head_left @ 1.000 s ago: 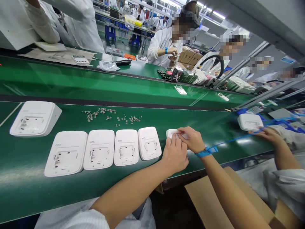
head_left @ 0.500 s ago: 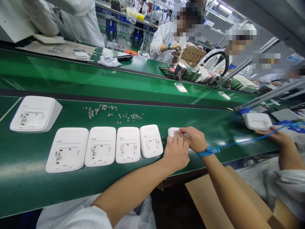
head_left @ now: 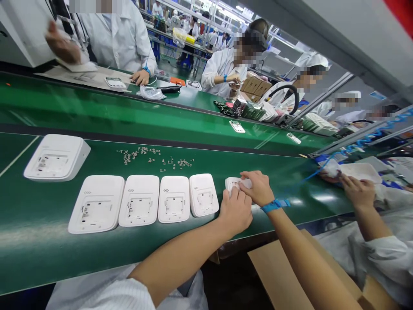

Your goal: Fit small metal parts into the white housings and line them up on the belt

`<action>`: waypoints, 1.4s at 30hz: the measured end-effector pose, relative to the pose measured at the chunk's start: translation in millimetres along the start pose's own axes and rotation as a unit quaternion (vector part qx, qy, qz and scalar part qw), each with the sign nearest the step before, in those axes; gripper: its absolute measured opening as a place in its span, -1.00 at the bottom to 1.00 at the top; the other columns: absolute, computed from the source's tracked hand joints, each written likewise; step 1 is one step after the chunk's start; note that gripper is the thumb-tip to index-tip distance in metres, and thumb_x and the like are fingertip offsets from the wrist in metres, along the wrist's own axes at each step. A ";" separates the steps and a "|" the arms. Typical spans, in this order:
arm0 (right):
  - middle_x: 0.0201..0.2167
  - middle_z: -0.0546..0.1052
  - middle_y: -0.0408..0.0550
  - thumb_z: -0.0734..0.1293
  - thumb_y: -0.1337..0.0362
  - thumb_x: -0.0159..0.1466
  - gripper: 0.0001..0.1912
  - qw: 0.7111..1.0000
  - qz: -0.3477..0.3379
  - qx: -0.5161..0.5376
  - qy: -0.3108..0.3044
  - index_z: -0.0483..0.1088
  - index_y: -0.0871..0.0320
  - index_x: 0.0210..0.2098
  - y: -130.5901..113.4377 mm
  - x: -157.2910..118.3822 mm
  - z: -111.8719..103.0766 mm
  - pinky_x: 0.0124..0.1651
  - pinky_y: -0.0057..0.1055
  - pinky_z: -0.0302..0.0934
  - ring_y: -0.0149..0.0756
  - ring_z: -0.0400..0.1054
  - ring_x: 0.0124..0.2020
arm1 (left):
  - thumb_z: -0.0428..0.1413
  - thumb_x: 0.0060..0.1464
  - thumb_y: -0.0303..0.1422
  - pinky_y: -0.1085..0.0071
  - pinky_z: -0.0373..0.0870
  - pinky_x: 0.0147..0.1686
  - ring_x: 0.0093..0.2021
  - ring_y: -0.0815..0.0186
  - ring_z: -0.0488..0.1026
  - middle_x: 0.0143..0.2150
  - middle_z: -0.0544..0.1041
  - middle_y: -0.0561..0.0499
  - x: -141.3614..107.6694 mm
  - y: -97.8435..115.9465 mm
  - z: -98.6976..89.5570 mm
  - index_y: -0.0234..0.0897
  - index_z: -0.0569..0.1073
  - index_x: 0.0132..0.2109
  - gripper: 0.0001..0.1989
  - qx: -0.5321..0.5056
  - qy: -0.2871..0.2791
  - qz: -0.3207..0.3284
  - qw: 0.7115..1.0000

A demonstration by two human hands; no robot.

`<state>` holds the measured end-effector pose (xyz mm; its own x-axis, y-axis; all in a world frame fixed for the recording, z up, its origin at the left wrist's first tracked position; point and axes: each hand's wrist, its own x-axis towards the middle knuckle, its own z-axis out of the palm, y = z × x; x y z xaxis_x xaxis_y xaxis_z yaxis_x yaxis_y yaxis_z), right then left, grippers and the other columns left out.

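A white plastic housing (head_left: 230, 182) lies on the green work surface, mostly hidden under both hands. My left hand (head_left: 237, 209) is closed, its curled fingertips down in the housing's recess; whether they pinch a small part is hidden. From the far right side, my right hand (head_left: 258, 188) grips the same housing, with fingers bent over its top. A blue strap (head_left: 274, 205) circles my right wrist. Left of the hands, several like housings stand in a row, the nearest white housing (head_left: 204, 194) beside my left hand. Small metal pieces (head_left: 142, 154) lie scattered behind the row.
Another white housing (head_left: 56, 157) sits at the far left. A raised green belt (head_left: 180, 118) runs behind, carrying a circuit board in a white frame (head_left: 237, 126). At right, a co-worker's hand (head_left: 358, 191) is near a white shell (head_left: 363, 172). A cardboard box (head_left: 274, 271) stands below the edge.
My hands stay on the same housing with little motion. The co-worker at right has put down a housing and handles something else. Across the belt, a person has leaned back, raising one hand.
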<state>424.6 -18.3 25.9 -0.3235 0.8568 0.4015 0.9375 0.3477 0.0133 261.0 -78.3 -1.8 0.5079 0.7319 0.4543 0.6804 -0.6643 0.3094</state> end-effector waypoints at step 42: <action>-0.35 0.62 0.02 0.16 -0.01 0.40 -0.62 0.994 0.085 0.010 -0.069 0.47 0.09 -0.12 -109.8 -43.0 -27.6 -0.46 -0.27 0.31 -0.06 0.53 -0.40 | -0.03 0.22 -0.08 0.12 0.22 0.11 0.29 -0.03 0.20 0.27 0.33 -0.23 -116.1 -5.2 -85.3 -0.35 0.39 0.18 -0.46 0.060 0.053 0.025 0.996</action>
<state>339.0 -103.8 32.5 -0.1756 0.9477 0.2665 0.9781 0.1987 -0.0622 153.4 -172.8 15.1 0.4896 0.6735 0.5538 0.7170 -0.6724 0.1838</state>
